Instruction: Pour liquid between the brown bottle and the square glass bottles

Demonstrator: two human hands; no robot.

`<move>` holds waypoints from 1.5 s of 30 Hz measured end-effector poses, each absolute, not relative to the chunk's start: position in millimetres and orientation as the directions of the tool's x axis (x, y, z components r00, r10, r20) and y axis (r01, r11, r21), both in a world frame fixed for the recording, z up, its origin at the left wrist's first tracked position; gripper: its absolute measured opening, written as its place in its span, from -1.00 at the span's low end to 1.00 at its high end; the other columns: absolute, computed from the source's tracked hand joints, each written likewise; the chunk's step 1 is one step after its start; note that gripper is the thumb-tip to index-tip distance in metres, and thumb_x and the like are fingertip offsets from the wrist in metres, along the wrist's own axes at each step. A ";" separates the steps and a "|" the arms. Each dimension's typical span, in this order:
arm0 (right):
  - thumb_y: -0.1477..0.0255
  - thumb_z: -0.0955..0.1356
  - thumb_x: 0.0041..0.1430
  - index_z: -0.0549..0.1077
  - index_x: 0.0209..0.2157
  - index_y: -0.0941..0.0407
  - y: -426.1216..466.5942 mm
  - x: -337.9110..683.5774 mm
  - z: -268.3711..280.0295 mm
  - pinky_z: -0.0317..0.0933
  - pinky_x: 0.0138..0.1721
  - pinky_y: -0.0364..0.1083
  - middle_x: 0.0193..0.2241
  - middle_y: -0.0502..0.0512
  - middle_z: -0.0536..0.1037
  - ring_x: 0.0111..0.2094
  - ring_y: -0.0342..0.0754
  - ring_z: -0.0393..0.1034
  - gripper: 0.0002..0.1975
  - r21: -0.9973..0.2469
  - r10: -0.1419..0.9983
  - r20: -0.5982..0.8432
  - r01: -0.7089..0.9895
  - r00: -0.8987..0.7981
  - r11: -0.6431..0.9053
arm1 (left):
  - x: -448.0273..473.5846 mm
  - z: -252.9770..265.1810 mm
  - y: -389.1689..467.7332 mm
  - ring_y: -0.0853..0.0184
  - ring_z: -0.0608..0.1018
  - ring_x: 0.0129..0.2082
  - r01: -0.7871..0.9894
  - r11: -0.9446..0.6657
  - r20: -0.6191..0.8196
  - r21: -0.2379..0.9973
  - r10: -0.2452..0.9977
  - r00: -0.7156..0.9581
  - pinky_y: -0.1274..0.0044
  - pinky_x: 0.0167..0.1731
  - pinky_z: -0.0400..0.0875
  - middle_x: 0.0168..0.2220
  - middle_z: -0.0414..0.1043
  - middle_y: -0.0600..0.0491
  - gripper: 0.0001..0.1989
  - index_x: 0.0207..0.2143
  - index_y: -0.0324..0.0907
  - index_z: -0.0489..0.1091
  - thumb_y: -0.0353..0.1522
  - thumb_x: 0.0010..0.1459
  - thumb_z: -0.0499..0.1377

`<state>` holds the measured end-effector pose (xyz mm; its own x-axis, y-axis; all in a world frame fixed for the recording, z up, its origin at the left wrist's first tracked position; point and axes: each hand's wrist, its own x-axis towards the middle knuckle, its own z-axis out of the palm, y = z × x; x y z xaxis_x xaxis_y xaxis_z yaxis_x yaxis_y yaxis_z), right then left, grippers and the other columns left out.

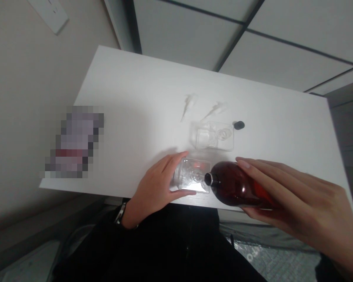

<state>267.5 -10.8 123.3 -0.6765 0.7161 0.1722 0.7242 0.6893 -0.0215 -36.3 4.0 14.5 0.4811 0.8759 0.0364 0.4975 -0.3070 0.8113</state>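
Note:
My left hand (157,178) is wrapped around the sides of a clear square bottle (191,166), thumb on the near side and fingers on the far side. In my right hand (300,196) is a dark brown bottle (238,184), tilted nearly flat. Its uncapped mouth points left, right at the round neck of the clear bottle; whether they touch, and whether liquid flows, I cannot tell. Just beyond my hands sits a second clear square bottle (214,143) with an open round neck. A black cap (239,125) lies beside it.
Two whitish pump tops with thin tubes, one pump top (190,101) left of the other pump top (217,107), lie farther back on the white table (129,90). A blurred-out flat object (76,137) is at the table's left end. A wall and panelled doors stand behind.

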 end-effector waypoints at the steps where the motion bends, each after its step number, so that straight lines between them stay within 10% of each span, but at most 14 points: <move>1: 0.27 0.34 0.51 -0.06 0.60 0.07 -10.8 267.3 123.1 0.61 -0.23 0.08 0.19 0.21 0.67 -0.04 0.23 0.71 -0.20 -0.021 0.717 0.171 0.725 -0.676 0.688 | -36.4 14.5 4.1 -0.05 0.55 0.32 0.498 -0.308 0.036 0.810 0.875 0.482 0.14 0.29 0.51 0.34 0.46 -0.16 -0.10 0.43 -0.01 0.17 0.04 0.20 0.44; 45: 0.30 0.27 0.58 -0.06 0.60 0.10 -10.0 262.7 133.2 0.55 -0.19 0.01 0.14 0.20 0.70 -0.02 0.13 0.71 -0.28 0.054 0.702 0.141 0.714 -0.698 0.698 | -36.6 16.0 4.9 -0.01 0.58 0.29 0.508 -0.358 0.084 0.784 0.871 0.484 0.20 0.25 0.55 0.32 0.48 -0.16 -0.10 0.42 -0.04 0.16 -0.03 0.18 0.47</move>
<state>262.7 -10.0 133.2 -0.6978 0.7024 0.1405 0.7138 0.6983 0.0536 -36.6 4.9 16.0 0.4841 0.8710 0.0842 0.5076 -0.3579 0.7837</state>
